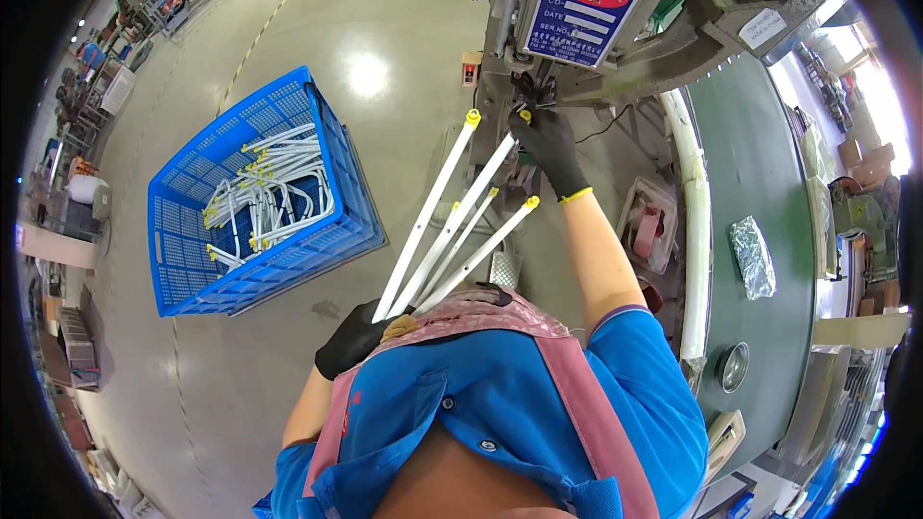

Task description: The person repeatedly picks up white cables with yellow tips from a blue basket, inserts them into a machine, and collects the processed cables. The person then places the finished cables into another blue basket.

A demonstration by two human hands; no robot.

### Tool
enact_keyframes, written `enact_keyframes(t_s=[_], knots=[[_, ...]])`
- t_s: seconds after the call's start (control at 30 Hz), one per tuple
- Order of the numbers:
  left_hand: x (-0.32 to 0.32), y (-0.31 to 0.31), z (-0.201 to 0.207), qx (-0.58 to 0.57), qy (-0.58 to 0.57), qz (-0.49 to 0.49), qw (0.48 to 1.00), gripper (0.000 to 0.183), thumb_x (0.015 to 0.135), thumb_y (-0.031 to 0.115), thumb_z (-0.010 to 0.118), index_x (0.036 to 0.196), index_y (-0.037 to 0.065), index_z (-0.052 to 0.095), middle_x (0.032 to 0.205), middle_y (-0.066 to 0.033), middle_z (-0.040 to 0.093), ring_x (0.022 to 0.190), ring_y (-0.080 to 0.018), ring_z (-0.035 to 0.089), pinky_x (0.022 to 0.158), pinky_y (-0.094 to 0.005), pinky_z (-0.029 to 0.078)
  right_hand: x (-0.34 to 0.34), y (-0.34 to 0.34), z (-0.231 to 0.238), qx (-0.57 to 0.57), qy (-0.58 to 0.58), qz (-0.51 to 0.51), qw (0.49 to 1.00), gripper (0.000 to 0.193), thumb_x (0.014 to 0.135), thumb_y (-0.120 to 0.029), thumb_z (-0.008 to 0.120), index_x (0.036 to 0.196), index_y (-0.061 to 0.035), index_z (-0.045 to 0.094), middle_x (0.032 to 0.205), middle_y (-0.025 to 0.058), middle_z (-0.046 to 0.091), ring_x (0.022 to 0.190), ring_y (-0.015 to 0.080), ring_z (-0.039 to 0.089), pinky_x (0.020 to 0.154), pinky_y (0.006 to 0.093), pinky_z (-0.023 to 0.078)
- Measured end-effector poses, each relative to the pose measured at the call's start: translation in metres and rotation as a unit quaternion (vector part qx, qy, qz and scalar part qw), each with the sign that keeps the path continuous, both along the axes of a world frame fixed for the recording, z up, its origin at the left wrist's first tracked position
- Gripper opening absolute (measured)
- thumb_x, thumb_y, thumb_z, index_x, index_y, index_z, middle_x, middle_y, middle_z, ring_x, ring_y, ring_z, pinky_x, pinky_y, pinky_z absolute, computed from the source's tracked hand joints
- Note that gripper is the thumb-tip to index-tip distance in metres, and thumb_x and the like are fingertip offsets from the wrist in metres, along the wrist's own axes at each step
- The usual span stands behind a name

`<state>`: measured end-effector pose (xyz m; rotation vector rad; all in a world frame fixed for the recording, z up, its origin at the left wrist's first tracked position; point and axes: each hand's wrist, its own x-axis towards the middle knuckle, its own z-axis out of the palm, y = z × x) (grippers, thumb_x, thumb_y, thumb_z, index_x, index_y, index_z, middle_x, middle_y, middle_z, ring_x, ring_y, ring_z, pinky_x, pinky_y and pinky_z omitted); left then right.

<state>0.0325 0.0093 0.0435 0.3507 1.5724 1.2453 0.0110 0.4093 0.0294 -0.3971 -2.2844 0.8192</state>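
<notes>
Though jumbled, tubes (279, 179) in crate (288, 258)

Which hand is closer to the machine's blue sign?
Right. The right hand is just below the blue sign in view; the left hand, holding white tubes, is farther, by the apron.

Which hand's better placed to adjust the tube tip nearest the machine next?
Probably right: right hand is at that yellow tip, by the machine; left hand holds the white tubes farther back.
</notes>
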Motion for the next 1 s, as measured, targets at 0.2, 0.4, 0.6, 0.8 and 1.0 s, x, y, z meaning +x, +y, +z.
enact_keyframes(t_s=[0.2,0.4,0.6,0.8,1.0], knots=[[-0.003,0.002,0.004,-0.026,0.034,-0.022,0.999,0.038,0.088,0.025,0.057,0.116,-0.001,0.056,0.105,-0.0102,0.063,0.094,-0.0164,0.057,0.087,-0.0292,0.043,-0.026,0.005,-0.025,-0.363,-0.023,0.094,0.927,0.026,0.081,-0.026,0.060,0.096,-0.0048,0.065,0.080,0.0093,0.065,0.071,0.0173,0.061,0.067,0.0308,0.047],[-0.010,0.001,0.013,-0.009,0.036,-0.041,0.998,0.035,0.086,0.022,0.059,0.112,-0.001,0.058,0.100,-0.0092,0.063,0.090,-0.0151,0.056,0.085,-0.0294,0.043,-0.020,0.010,-0.040,-0.376,-0.145,0.074,0.912,0.027,0.082,-0.023,0.059,0.084,0.0034,0.066,0.079,0.0107,0.068,0.068,0.0160,0.062,0.063,0.0284,0.048],[-0.017,0.007,0.005,0.001,0.053,-0.061,0.997,0.035,0.083,0.020,0.061,0.110,-0.001,0.059,0.097,-0.0083,0.063,0.086,-0.0133,0.054,0.081,-0.0289,0.043,-0.019,0.009,-0.040,-0.325,-0.164,0.054,0.930,0.029,0.085,-0.026,0.058,0.092,0.0016,0.065,0.079,0.0069,0.066,0.070,0.0145,0.058,0.068,0.0273,0.046],[-0.031,0.007,-0.002,0.047,0.068,-0.089,0.993,0.036,0.082,0.020,0.062,0.110,-0.001,0.059,0.097,-0.0078,0.064,0.085,-0.0128,0.055,0.080,-0.0285,0.044,0.022,0.004,-0.063,-0.241,-0.080,0.059,0.965,0.030,0.088,-0.026,0.058,0.099,0.0023,0.060,0.081,0.0037,0.061,0.073,0.0114,0.056,0.067,0.0266,0.045],[-0.035,0.008,-0.006,0.033,0.060,-0.096,0.993,0.035,0.082,0.019,0.062,0.112,0.000,0.059,0.098,-0.0078,0.064,0.086,-0.0129,0.056,0.081,-0.0283,0.044,0.062,-0.007,-0.082,-0.385,-0.029,0.040,0.922,0.018,0.088,-0.018,0.058,0.094,-0.0017,0.062,0.076,-0.0025,0.057,0.066,0.0048,0.050,0.060,0.0183,0.040]])
